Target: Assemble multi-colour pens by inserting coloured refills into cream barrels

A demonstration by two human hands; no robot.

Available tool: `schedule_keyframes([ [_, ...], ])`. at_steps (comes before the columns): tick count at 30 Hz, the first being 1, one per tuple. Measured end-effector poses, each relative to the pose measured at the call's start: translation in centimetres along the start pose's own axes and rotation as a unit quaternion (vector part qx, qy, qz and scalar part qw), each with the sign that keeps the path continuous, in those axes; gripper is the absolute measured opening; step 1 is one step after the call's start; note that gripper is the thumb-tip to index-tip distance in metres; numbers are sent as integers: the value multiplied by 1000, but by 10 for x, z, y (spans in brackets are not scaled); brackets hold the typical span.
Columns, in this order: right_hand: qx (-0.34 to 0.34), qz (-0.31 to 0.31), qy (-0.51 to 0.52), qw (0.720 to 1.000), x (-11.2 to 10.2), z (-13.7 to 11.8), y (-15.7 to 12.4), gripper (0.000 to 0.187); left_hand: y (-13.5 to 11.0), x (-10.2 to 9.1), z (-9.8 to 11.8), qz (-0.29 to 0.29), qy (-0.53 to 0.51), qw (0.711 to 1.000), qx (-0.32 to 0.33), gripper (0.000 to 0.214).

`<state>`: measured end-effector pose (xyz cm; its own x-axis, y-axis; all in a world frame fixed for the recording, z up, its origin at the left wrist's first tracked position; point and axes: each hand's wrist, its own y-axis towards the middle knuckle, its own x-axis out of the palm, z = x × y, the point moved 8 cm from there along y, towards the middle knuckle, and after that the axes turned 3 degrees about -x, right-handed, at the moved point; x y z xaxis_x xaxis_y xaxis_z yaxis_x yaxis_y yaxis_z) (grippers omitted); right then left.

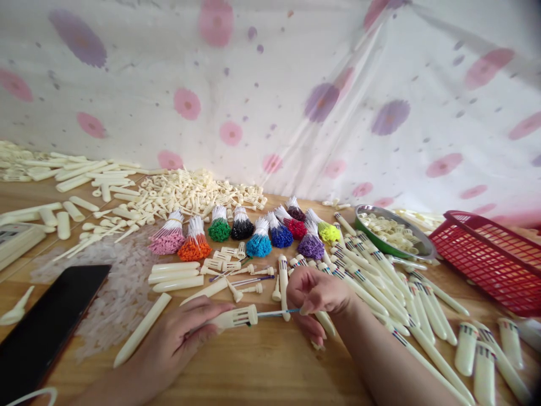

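My left hand (177, 341) is closed around a cream slotted pen part (234, 317), held level just above the wooden table (262, 366). My right hand (316, 296) pinches a thin blue refill (276, 312) whose end sits in the open end of that part. Behind my hands stand several bundles of refills with coloured tips: pink (167, 239), orange (194, 247), green (219, 227), black (242, 225), blue (258, 242), red (296, 225), purple (310, 245) and yellow-green (328, 231).
A row of assembled multicolour pens (380, 276) fans out at the right, by a green bowl (391, 243) of small parts and a red basket (494, 259). Cream barrels (175, 276) and small cream parts (186, 192) lie left and behind. A black phone (46, 324) lies at the near left.
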<state>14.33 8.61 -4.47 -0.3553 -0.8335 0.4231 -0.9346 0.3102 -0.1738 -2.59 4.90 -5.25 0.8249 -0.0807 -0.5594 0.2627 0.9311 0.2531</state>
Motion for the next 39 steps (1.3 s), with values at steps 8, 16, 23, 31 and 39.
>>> schedule_keyframes([
  [8, 27, 12, -20, 999, -1, 5, 3, 23, -1, 4, -1, -7, -9, 1000, -25, 28],
  [16, -4, 34, -21, 999, 9, 2, 16, 21, 0, 0, 3, 15, -11, 1000, -3, 26],
  [23, -32, 143, -121, 982, 12, 0, 26, 31, -1, -4, -6, 29, 14, 999, -26, 28],
  [31, -83, 249, -229, 937, 8, -20, 13, 38, -2, -7, -17, 22, 40, 998, -33, 30],
  [39, -163, 241, -425, 857, 27, -49, 2, 14, -1, -9, -14, 48, 11, 998, -37, 27],
])
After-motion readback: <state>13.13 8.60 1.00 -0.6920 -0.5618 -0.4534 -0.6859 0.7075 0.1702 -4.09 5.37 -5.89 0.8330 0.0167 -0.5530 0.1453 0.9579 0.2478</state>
